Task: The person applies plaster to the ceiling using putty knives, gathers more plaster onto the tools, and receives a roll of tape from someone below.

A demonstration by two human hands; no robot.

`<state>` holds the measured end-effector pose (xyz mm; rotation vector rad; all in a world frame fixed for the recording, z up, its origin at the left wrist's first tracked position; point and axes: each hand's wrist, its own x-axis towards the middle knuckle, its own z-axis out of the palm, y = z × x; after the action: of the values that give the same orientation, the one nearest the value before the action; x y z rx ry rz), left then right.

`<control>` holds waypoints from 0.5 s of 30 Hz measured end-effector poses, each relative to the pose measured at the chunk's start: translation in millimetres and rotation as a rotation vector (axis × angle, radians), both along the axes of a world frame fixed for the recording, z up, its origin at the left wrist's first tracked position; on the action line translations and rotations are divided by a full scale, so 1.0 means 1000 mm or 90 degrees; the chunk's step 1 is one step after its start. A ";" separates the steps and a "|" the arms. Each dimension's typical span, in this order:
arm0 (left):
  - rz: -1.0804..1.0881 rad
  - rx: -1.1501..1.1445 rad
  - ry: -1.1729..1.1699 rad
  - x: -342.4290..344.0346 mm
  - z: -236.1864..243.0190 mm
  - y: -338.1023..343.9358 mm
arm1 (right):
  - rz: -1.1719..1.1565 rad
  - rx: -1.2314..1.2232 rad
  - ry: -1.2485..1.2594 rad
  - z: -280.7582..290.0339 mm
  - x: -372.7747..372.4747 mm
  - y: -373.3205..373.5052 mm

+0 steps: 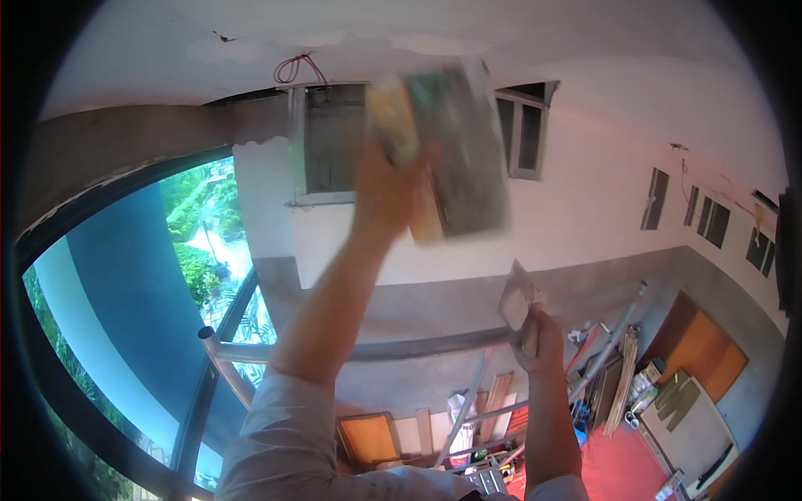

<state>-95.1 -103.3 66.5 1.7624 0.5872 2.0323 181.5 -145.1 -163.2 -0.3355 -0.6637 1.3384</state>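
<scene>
My left hand [388, 188] is raised high in front of me and closed on the tan edge of a broad rectangular grey plastering trowel [464, 154]. Motion blurs the trowel, whose flat face covers part of the wall and windows behind. Lower and to the right, my right hand [543, 338] is wrapped round the handle of a putty knife [518, 301]. Its thin metal blade points up and to the left, apart from the trowel. Overhead is a whitish ceiling [568, 50] with patchy plaster.
A metal scaffold rail [418, 345] crosses in front of me at right-arm height. Red wires [296, 68] hang from the ceiling by a window frame [326, 199]. Far below are a red floor [618, 468], leaning boards [622, 384] and an orange panel [368, 438]. A large opening lies left.
</scene>
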 end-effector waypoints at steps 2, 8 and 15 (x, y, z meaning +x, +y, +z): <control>-0.184 -0.154 0.131 0.028 -0.047 -0.012 | 0.020 -0.056 0.018 -0.008 0.004 -0.035; -0.380 -0.336 0.563 0.091 -0.206 -0.036 | -0.024 -0.092 0.065 -0.053 0.000 -0.139; -0.545 -0.556 0.591 0.111 -0.309 -0.050 | -0.189 -0.150 0.052 -0.130 0.040 -0.201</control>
<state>16.1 -153.3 -242.4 1.7782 0.6422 0.2344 221.3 -346.3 -293.3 -0.5444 -0.3707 1.1390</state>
